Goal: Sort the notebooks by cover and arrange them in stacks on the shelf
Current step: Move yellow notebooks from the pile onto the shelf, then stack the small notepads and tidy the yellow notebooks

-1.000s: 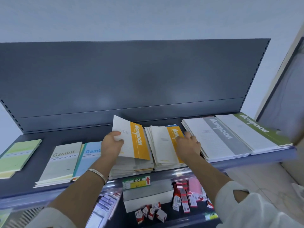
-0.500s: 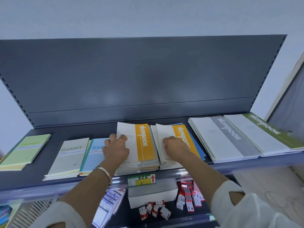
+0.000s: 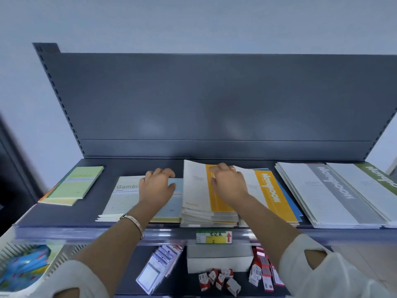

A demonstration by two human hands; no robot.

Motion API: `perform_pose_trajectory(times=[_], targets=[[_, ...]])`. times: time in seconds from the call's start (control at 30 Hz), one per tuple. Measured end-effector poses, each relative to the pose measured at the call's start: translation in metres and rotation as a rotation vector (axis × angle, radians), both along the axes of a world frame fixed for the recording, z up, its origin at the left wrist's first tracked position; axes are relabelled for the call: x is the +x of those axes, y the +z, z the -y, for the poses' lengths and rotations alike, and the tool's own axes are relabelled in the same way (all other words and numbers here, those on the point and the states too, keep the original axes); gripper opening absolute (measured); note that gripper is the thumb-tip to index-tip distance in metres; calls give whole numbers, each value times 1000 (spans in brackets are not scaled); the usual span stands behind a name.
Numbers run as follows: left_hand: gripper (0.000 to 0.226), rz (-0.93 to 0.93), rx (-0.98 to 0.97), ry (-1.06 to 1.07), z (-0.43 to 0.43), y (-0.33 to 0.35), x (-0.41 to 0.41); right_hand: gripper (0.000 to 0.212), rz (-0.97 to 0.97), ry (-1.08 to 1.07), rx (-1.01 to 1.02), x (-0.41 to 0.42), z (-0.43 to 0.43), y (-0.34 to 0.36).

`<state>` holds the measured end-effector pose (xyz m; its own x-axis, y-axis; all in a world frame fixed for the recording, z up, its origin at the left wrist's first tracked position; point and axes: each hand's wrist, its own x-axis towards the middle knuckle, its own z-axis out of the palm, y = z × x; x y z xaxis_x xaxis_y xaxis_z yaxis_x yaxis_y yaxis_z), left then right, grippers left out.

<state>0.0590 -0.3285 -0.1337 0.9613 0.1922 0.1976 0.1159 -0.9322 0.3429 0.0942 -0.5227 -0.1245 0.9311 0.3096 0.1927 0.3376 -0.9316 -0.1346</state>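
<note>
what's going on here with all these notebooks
A person is sorting notebooks on a grey shelf. Their right hand curls over the far edge of the top orange-band notebook, which looks slightly lifted off its stack. Their left hand lies over the Gambit notebooks beside it; whether it grips one is unclear. A grey-band stack and a green-band stack sit further right.

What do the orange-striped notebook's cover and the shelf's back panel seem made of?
Orange-striped notebook: thin paper or light card, matte; its far edge bows upward under the right hand. Back panel: probably painted sheet metal, satin grey; soft glare patches, and a slotted upright along its left side.
</note>
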Motion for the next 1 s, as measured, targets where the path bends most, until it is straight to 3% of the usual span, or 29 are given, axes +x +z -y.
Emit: perform_pose_trajectory(times=[0.33, 0.57, 0.8, 1.0], targets=[[31, 40, -41, 145, -183, -4, -16, 38, -31, 233, 52, 4, -198, 8], [52, -186, -25, 292, -301, -25, -17, 42, -194, 261, 79, 5, -301, -3], [61, -329, -180, 306, -344, -53, 0, 46, -541, 83, 225, 10, -359, -11], [64, -328, -265, 299, -356, -63, 4, 13, -718, -102, 630, 13, -401, -30]])
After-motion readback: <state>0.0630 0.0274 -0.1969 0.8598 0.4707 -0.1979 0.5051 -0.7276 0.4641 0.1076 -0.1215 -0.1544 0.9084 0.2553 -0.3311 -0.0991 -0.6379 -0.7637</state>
